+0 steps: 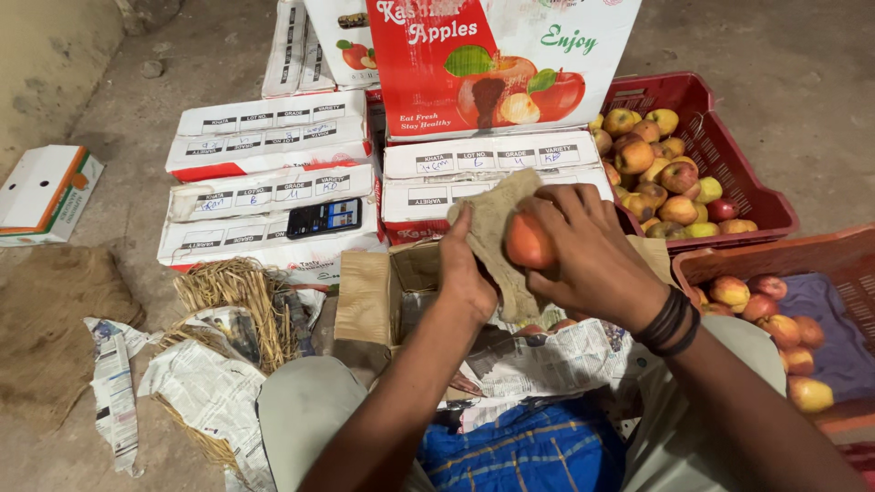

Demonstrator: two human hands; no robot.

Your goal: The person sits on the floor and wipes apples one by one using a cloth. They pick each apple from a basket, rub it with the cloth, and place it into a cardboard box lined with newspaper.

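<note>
While your right hand (592, 251) grips the round red-orange apple (529, 242) | left hand (467, 273) presses the coarse beige cloth (497, 219) against it | step: wiping, likely midway | next: turn the fruit, keep both grips firm | open cardboard box (374, 296) just below your hands.

The apple (529, 243) is round and orange-red with a smooth skin, held up above the open carton (392, 292), pressed against the cloth (497, 228). The cloth is a coarse, tan, rumpled rag, draped upright just above the carton and wrapped partly around the apple's left side. Fingers cover the apple's right and upper parts, so only its near face shows.
</note>
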